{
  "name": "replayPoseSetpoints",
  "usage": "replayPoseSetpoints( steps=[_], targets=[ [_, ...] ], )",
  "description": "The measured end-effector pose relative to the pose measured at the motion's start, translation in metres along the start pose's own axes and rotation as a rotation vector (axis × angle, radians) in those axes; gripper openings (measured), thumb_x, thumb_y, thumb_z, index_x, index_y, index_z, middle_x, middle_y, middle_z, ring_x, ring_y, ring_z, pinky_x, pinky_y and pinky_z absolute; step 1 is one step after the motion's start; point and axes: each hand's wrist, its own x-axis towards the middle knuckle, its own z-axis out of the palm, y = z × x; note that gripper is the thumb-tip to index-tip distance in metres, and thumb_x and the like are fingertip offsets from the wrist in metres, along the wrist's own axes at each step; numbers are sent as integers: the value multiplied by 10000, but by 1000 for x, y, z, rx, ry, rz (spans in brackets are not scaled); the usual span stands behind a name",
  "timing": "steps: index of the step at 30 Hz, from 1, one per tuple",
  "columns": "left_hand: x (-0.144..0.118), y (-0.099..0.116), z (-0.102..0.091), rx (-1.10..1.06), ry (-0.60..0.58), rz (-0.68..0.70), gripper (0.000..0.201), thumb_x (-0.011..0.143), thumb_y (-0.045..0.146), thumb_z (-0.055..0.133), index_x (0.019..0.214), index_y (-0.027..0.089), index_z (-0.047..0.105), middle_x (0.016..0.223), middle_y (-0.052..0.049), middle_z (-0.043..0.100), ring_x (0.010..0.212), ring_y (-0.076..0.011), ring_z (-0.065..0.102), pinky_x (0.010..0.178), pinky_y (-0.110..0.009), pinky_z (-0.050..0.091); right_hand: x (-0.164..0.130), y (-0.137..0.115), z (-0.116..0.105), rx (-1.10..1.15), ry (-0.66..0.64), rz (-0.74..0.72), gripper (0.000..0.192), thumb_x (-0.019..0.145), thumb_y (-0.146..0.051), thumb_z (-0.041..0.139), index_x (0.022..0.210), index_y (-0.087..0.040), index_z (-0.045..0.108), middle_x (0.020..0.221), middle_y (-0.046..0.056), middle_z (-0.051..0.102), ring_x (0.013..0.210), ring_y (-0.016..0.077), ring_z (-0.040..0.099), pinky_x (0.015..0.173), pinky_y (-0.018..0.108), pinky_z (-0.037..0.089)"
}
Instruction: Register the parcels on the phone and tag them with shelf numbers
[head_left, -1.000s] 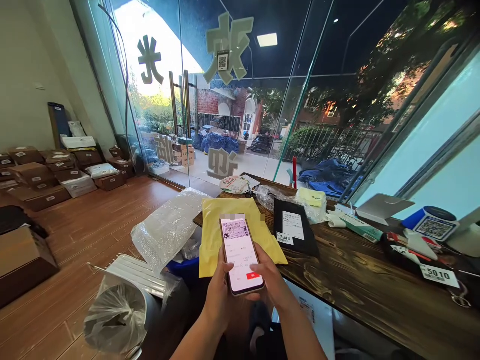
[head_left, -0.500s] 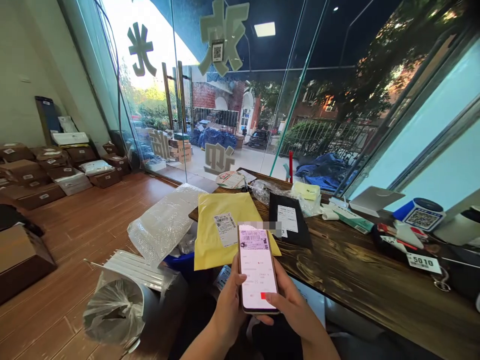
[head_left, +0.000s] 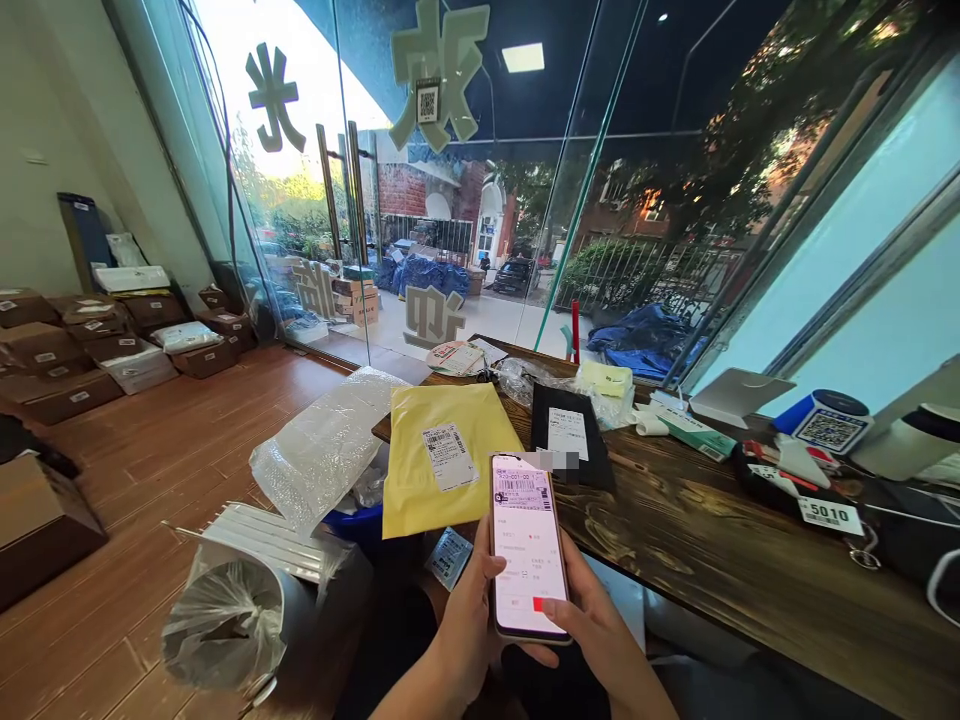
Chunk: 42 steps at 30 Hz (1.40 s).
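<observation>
A smartphone [head_left: 527, 560] stands tilted up in both my hands, its lit screen showing a label with a barcode at the top and a form below. My left hand [head_left: 471, 590] wraps its left edge, the thumb along the side. On the other side my right hand [head_left: 596, 610] grips the lower right edge, with the thumb on the screen beside a red button. Just beyond the phone, a yellow padded mailer [head_left: 420, 510] with a white label lies at the table's edge. A black mailer [head_left: 541, 425] with a white label is to its right.
The wooden table [head_left: 675, 530] runs to the right, carrying a green box [head_left: 701, 438], a tag marked 5010 [head_left: 831, 516] and a QR-code stand [head_left: 831, 425]. Bubble wrap [head_left: 319, 440] and a lined bin [head_left: 225, 625] are at left. Cardboard boxes [head_left: 45, 345] are stacked by the wall.
My hands and the phone have shifted slightly right and down, uncovering the yellow mailer's right side and more of a small blue packet. The view has turned a little. The grip is the same.
</observation>
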Motion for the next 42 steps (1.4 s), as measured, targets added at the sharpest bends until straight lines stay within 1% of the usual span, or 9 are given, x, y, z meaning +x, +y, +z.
replayPoseSetpoints(
  steps=[5, 9, 13, 16, 20, 24, 29, 35, 42],
  targets=[
    [-2, 1, 0, 11, -5, -15, 819, 674, 282, 553, 1425, 291, 228, 1142, -48, 626, 1112, -290, 533, 822, -385, 503, -1, -5, 5, 13, -32, -4, 752, 641, -452, 714, 1330, -302, 454, 1274, 52, 593, 1119, 295, 547, 931, 407, 437],
    [-4, 3, -2, 8, -28, -17, 776, 729, 289, 521, 1433, 308, 196, 1181, -48, 609, 1106, -281, 541, 799, -372, 513, -2, -6, 4, -9, -28, 6, 757, 653, -450, 705, 1344, -305, 433, 1261, 56, 599, 1100, 294, 553, 905, 403, 449],
    [-4, 2, -5, 31, -18, -34, 756, 732, 287, 517, 1427, 316, 222, 1189, -50, 605, 1117, -295, 533, 757, -381, 531, -1, -4, 3, -22, -52, 8, 789, 661, -478, 687, 1370, -293, 393, 1240, 73, 609, 1036, 296, 582, 859, 405, 471],
    [-4, 2, -5, 36, 0, -36, 748, 726, 281, 525, 1421, 314, 253, 1199, -41, 603, 1133, -291, 525, 780, -384, 529, 0, -3, 3, -26, -57, 7, 787, 664, -475, 683, 1370, -278, 395, 1233, 79, 611, 1030, 296, 584, 865, 407, 468],
    [-6, 3, -3, 18, -4, -42, 778, 731, 276, 521, 1438, 322, 199, 1216, -40, 597, 1134, -290, 529, 801, -396, 523, -1, -4, 4, -16, -51, 14, 788, 660, -454, 688, 1369, -271, 395, 1226, 75, 613, 1038, 290, 580, 882, 400, 459],
    [-7, 4, -1, 0, 7, -44, 777, 730, 264, 518, 1439, 310, 202, 1228, -42, 594, 1120, -286, 540, 819, -399, 515, -1, -4, 4, 5, -57, 31, 803, 654, -453, 703, 1372, -276, 390, 1217, 66, 623, 1013, 278, 591, 854, 380, 472],
    [-5, 3, -1, -12, -10, -12, 777, 736, 247, 503, 1445, 304, 190, 1198, -52, 614, 1095, -292, 557, 826, -414, 508, 0, 3, -2, 7, -99, -12, 771, 693, -452, 684, 1382, -306, 372, 1254, 53, 608, 1017, 269, 597, 839, 378, 486],
    [-3, 1, -1, -1, -15, 8, 747, 715, 251, 522, 1423, 269, 282, 1192, -50, 620, 1140, -292, 526, 875, -399, 488, 3, 12, -11, -37, -115, -39, 771, 722, -420, 660, 1406, -308, 323, 1301, 52, 573, 1059, 272, 579, 859, 387, 482],
    [-1, -6, -4, 12, -71, 13, 624, 755, 272, 501, 1368, 269, 386, 1200, -42, 615, 1173, -293, 500, 881, -409, 489, 1, 10, -16, -63, -159, -100, 761, 763, -425, 607, 1428, -287, 265, 1403, 51, 474, 1231, 287, 466, 964, 416, 429]
  ],
)
